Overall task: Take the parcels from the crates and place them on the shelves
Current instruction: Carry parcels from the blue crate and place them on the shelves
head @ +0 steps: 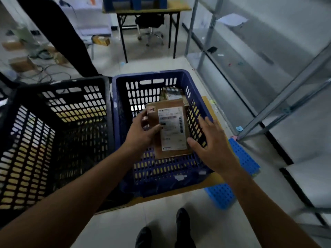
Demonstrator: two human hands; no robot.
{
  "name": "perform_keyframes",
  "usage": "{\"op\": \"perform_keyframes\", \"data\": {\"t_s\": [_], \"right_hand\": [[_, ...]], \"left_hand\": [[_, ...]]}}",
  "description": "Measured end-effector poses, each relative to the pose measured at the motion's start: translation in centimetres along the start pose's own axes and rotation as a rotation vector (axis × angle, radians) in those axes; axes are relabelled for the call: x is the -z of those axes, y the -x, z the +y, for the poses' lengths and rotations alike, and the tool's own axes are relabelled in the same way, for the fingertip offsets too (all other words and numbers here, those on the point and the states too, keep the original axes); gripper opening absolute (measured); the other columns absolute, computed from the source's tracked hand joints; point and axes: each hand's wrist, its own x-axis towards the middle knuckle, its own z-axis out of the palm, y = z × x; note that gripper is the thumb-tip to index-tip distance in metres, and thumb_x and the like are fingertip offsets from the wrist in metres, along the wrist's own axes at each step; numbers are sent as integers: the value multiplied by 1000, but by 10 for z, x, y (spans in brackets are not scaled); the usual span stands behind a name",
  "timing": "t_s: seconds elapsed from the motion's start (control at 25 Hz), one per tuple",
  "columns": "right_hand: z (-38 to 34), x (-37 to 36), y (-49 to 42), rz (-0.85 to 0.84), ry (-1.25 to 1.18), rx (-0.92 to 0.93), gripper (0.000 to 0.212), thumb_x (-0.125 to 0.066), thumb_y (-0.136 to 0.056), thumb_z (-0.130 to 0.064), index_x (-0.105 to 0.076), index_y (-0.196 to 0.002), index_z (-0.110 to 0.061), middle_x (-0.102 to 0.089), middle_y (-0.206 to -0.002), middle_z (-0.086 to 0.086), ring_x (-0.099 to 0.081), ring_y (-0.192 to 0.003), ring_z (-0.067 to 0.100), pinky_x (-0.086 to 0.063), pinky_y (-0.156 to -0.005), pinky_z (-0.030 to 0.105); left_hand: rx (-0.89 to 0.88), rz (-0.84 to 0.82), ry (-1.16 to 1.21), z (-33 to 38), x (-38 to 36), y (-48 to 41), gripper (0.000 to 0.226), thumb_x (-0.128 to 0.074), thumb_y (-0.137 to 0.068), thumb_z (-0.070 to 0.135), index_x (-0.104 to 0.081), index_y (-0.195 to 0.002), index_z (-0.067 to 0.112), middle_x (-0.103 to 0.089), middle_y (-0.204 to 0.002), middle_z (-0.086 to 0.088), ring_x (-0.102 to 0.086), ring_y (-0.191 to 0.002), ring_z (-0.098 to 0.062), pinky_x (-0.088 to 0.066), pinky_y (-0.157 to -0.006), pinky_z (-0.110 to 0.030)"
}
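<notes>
Right now the left hand (pixel 141 131) grips a flat brown parcel (pixel 172 129) by its left edge, thumb across the white label and the fingers (pixel 144 115) curled behind. The parcel is tilted up inside the blue crate (pixel 150 76), off the crate floor, label facing the camera, probably so the address or code can be read before shelving. The right hand (pixel 215 147) is open with fingers spread and straight, just beside the parcel's right edge, over the crate's right wall. The thumb is at the lower right corner of the label, but whether it is touching cannot be told. It looks to be coming in as a second support, since a wide thin parcel held by one edge will sag or twist.

A second parcel (pixel 170 94) leans at the far end of the same crate, against the wall and behind the held one. The black crate (pixel 59 86) sits touching the blue one on the left. The shelves (pixel 250 51) stand to the right, well apart from the hands.

Step judged: pick-up from the crate under way, placing not yet done. The next move calls for a two-hand lift clear of the rim, then a turn to the right.
</notes>
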Motion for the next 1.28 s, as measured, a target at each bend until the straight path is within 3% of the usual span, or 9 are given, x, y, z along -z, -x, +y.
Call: {"op": "perform_keyframes", "data": {"t_s": [0.12, 0.2, 0.32, 0.44, 0.56, 0.72, 0.92, 1.08, 1.28], "right_hand": [[-39, 13, 23, 42, -244, -32, 86, -58, -89, -69, -18, -161, -42, -31, -165, -3, -27, -153, 17, -34, -120, 53], [-60, 31, 46, 135, -397, -10, 86, -63, -84, -64, -24, -157, -47, -51, -150, -7, -54, -133, 10, -52, -107, 45], [-69, 61, 89, 271, -506, -41, 79, -70, -80, -58, -34, -150, -53, -63, -134, -15, -67, -114, 4, -62, -91, 39], [-58, 84, 142, 407, -522, -90, 81, -71, -80, -60, -35, -152, -52, -67, -123, -21, -70, -108, 5, -64, -82, 36], [-33, 104, 210, 545, -539, -166, 80, -69, -81, -63, -34, -152, -51, -65, -130, -16, -67, -115, 6, -62, -90, 41], [12, 119, 319, 708, -569, -286, 75, -68, -81, -69, -35, -148, -59, -62, -138, -10, -64, -122, 13, -59, -96, 48], [80, 143, 504, 939, -555, -455, 81, -69, -79, -76, -34, -150, -58, -61, -139, -17, -64, -122, 9, -60, -93, 40], [119, 159, 644, 1087, -533, -562, 81, -69, -78, -78, -32, -148, -63, -61, -139, -18, -66, -120, 7, -61, -92, 40], [145, 180, 775, 1255, -496, -645, 78, -69, -82, -74, -31, -149, -63, -59, -141, -23, -63, -123, 4, -59, -93, 35]], "left_hand": [[-172, -168, 62, 34, 2, 39, 63, -73, -93, 12, -50, -141, 45, -65, -129, 9, -64, -119, -18, -61, -89, -45], [-220, -241, 150, 52, -5, 61, 61, -71, -93, 10, -52, -141, 42, -69, -124, 11, -69, -111, -13, -62, -81, -36], [-304, -360, 155, 68, -30, 90, 60, -73, -92, 19, -50, -145, 36, -68, -129, 4, -71, -110, -15, -62, -82, -37], [-352, -522, 114, 73, -68, 124, 76, -78, -86, 33, -39, -151, 45, -64, -135, 9, -68, -115, -11, -62, -82, -37], [-413, -713, 57, 68, -119, 172, 84, -76, -84, 38, -29, -152, 53, -61, -139, 12, -64, -122, -11, -62, -83, -34], [-477, -885, -15, 49, -194, 247, 84, -74, -80, 43, -26, -146, 65, -52, -131, 44, -58, -119, 8, -61, -79, -29], [-440, -1109, -104, -2, -312, 385, 92, -76, -81, 44, -23, -155, 54, -51, -149, 18, -58, -130, -13, -61, -91, -48], [-461, -1247, -137, -38, -392, 499, 92, -75, -77, 56, -21, -151, 63, -51, -137, 38, -57, -126, -1, -61, -87, -30], [-534, -1431, -125, -58, -468, 618, 81, -69, -84, 53, -22, -149, 64, -48, -136, 44, -54, -123, 12, -58, -81, -19]]}}
